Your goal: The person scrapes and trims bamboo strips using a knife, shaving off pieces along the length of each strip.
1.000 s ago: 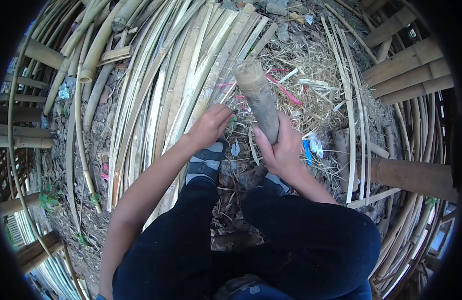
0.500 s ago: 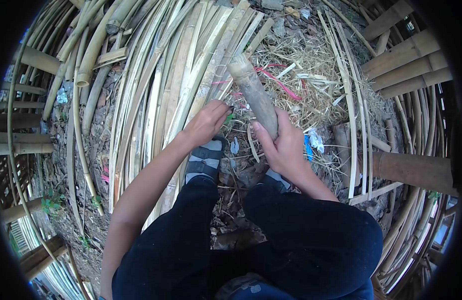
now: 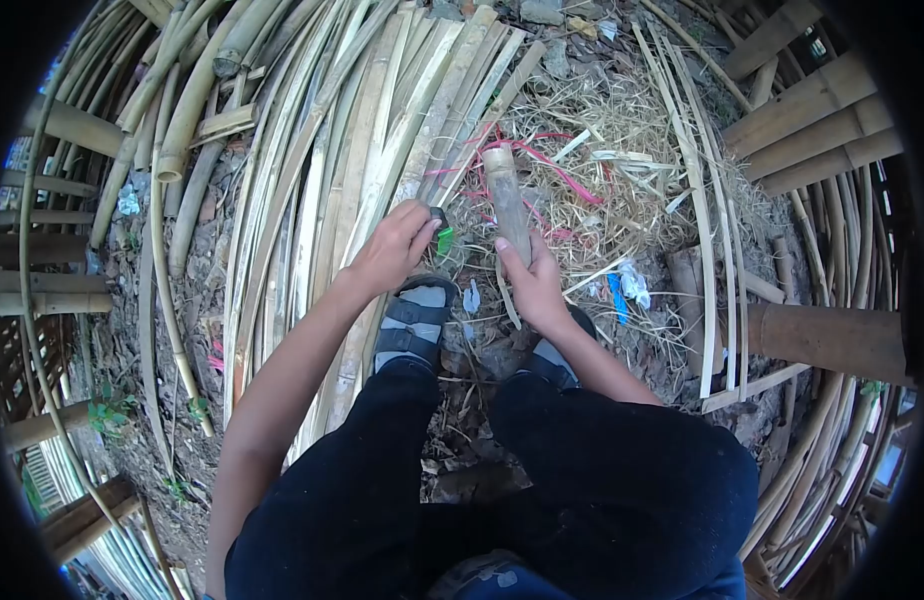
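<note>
My right hand [image 3: 535, 283] is closed around the lower end of a short, thick bamboo piece [image 3: 508, 198], whose pale cut end points up and away. Left of it, my left hand [image 3: 392, 250] is closed, its fingertips pinching a small dark object [image 3: 438, 215] that is too small to name. A bright green thing [image 3: 445, 241] shows just below those fingertips; whether it belongs to the dark object I cannot tell. Pink-red strings [image 3: 562, 172] lie on the ground around the bamboo piece's far end.
Long split bamboo strips [image 3: 327, 180] lie on the left. Dry straw-like shavings [image 3: 622, 130] cover the ground at the right, crossed by thin strips [image 3: 694, 170]. A blue scrap [image 3: 618, 298] lies near my right hand. Bamboo rails [image 3: 832, 340] stand at the far right.
The bamboo piece has come down and now stands more upright in view. My left hand has shifted slightly left, showing more of the dark object and the green thing.
</note>
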Demonstrator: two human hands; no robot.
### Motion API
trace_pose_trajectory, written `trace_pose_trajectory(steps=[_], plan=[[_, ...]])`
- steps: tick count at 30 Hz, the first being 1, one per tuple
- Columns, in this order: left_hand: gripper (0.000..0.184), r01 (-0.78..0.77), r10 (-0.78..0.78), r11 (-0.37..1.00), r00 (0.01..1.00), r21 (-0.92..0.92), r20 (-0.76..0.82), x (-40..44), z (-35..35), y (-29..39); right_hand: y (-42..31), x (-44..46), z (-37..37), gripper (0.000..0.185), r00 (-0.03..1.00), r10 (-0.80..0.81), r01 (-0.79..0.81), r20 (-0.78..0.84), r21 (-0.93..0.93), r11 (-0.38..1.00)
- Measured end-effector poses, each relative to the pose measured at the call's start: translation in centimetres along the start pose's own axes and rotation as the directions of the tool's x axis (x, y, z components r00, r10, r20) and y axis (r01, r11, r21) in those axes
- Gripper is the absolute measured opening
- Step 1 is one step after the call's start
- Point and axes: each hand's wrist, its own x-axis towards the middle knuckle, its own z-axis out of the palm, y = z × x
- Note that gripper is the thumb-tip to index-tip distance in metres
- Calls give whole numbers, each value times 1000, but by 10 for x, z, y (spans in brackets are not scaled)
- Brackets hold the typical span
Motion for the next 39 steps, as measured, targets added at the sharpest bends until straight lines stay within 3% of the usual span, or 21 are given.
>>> trace_pose_trajectory(steps=[7,8,10,14,17,19,20,22,23,24,26,27,29,30,31,33,34,35,37,38,39], plan=[[9,118,-116,991,992,-61,41,-5,3,0,-61,-3,-8,47,943,-306,333,133,-314,889],[9,115,-112,991,993,-66,37,-5,6,1,-60,-4,-9,47,943,-307,334,132,-321,886],[12,105,-104,992,994,-71,18,-7,12,3,-54,-8,-9,49,941,-160,297,299,-499,814],[17,-26,24,999,998,-39,-62,-6,17,4,-53,-14,-9,50,948,-116,252,297,-472,845],[15,-103,99,994,989,-32,-110,-3,15,5,-67,-16,-13,50,936,-219,327,274,-452,830],[12,-25,24,999,1000,-47,-10,-4,14,5,-72,-22,-15,48,914,-396,402,89,-336,852],[12,-26,26,998,1000,-48,-10,-4,15,6,-66,-21,-15,45,841,-533,516,87,-419,747],[9,-112,108,993,991,-45,-79,1,16,7,-65,-18,-21,45,887,-432,448,166,-538,714],[9,-112,108,993,991,-45,-77,2,15,5,-64,-17,-21,44,925,-303,378,231,-646,663],[9,-75,73,996,996,-38,-44,1,15,2,-74,-19,-22,44,926,-297,376,234,-645,665],[8,-26,26,999,1000,-34,-9,-4,17,0,-103,-25,-25,48,925,-380,357,0,-339,870],[8,-26,26,999,1000,-39,-2,-2,18,1,-96,-25,-21,48,926,-379,356,-1,-340,870],[8,-40,40,998,999,-44,2,3,19,4,-78,-24,-16,50,815,-578,531,46,-461,711],[9,-68,66,996,997,-49,-30,5,19,8,-83,-23,-18,49,925,-236,380,297,-728,570],[10,-91,87,995,994,-52,-65,8,19,9,-88,-21,-21,49,923,-246,384,296,-729,566],[11,-13,13,999,1000,-31,3,3,17,7,-95,-27,-23,47,911,-403,374,86,-583,721],[11,-16,17,999,1000,-32,19,3,16,6,-106,-28,-24,47,909,-417,392,30,-407,825],[11,-31,33,999,999,-33,36,5,16,6,-100,-31,-22,47,911,-412,387,27,-407,827],[10,-91,91,995,996,-30,-6,6,21,8,-83,-34,-19,45,808,-587,526,54,-516,676],[9,-147,145,989,988,-20,-55,9,23,7,-77,-33,-19,42,896,-361,425,259,-740,522],[9,-192,190,981,976,-7,-103,10,25,5,-86,-31,-21,42,893,-367,428,259,-741,518]])
